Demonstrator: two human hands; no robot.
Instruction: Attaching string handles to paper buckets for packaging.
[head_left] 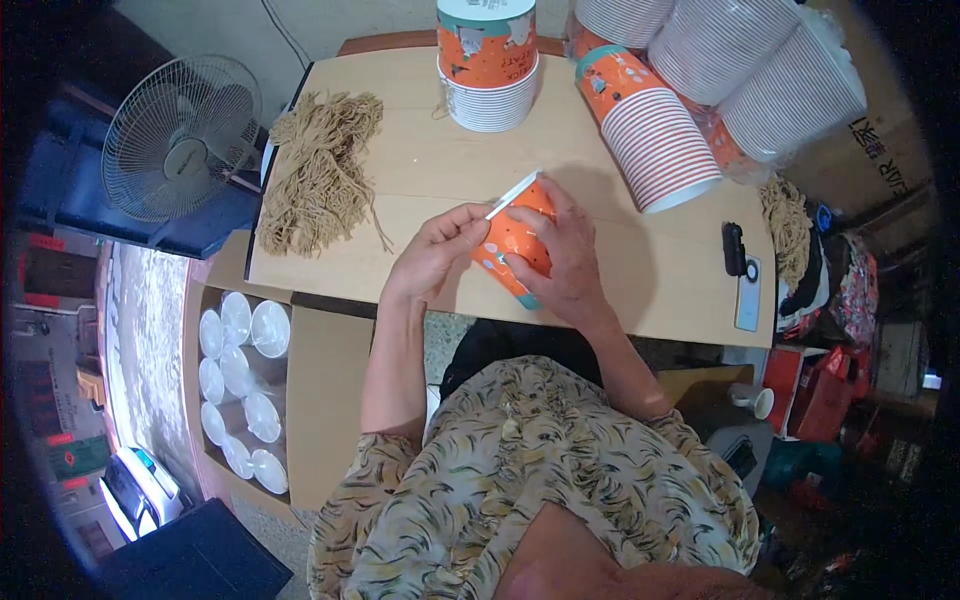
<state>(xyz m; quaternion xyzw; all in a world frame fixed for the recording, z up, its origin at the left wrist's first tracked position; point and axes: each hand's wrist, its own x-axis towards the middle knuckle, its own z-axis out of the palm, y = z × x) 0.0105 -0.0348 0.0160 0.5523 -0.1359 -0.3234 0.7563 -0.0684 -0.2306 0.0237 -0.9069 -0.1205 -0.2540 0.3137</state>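
One orange cup (497,250), white-rimmed, teal at the base: held tilted above the near middle of the counter (420,150), rim to the far left, base toward our near side. Whether it touches the surface we cannot tell.

Two bare hands, our own. Left hand (440,245): fingers narrow, pinching the cup at the left end of its rim. Right hand (575,255): fingers bent and spread over the cup's wall, gripping it from the right.

On the counter, we list further:
- One bundle of tan cords (320,170), loose and tangled, far left, a few strands trailing right.
- One upright stack of cups (490,100), far middle, bases up, the top one orange and teal.
- One stack of cups lying on its side (650,130), far right, open end toward us.
- Several plastic-wrapped cup stacks (710,50), beyond it at the far right corner.
- One small black object (734,248), near the right edge, with a flat pale item (748,295) just beside it.

Off the counter, we record: one standing fan (185,150), far left; one open cardboard box (335,400), near left, holding clear plastic cups (262,415); one white mug (752,400), near right.
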